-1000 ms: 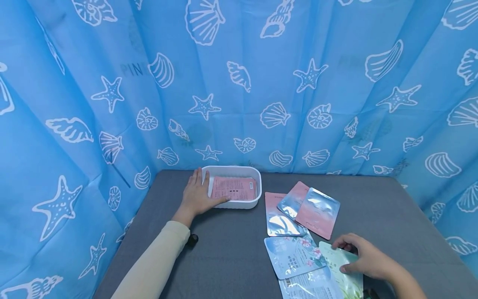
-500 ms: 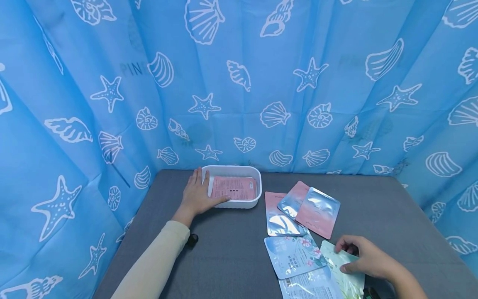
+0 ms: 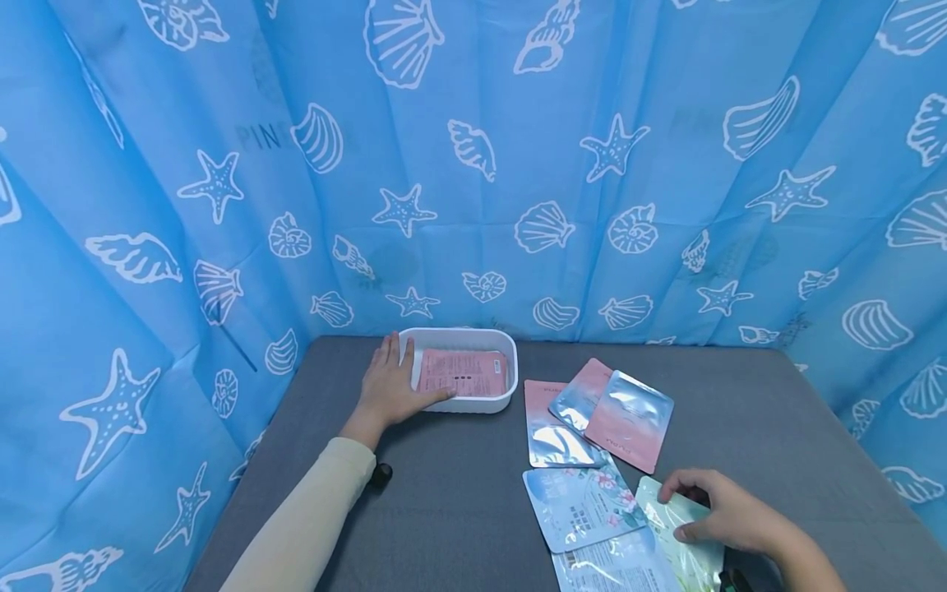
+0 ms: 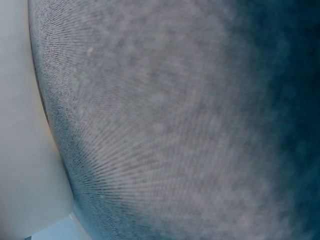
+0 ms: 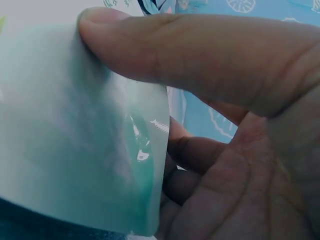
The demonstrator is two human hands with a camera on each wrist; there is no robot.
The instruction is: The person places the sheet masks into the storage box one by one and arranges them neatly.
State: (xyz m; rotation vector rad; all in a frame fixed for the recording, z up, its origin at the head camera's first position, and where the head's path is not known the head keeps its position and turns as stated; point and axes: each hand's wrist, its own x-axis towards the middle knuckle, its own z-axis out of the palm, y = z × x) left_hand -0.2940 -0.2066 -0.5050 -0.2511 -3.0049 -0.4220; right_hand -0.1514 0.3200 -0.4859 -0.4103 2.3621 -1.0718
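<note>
On the left, my left hand (image 3: 390, 384) rests against the left end of a white plastic basket (image 3: 512, 386), fingers straight along its side and thumb at the front rim. Inside lie pink sheet mask packets (image 3: 464, 372). My right hand (image 3: 728, 511) pinches a green sheet mask packet (image 3: 669, 514) by its right edge. In the right wrist view the thumb (image 5: 120, 42) presses the face of this packet (image 5: 60, 125), and curled fingers are behind its edge. The left wrist view has only a pale wall (image 4: 30, 140) and blurred grey cloth; no fingers show there.
Pink and silver packets (image 3: 629, 423) overlap right of the basket. Pale blue floral packets (image 3: 584, 510) lie in front of them, partly beside the green one. A grey cloth (image 3: 459, 493) covers the table. A blue shell-print curtain (image 3: 473, 205) hangs around the back and sides.
The green packet has shifted slightly right with my right hand, and its surface is now bent. My left hand and the basket have stayed in place.
</note>
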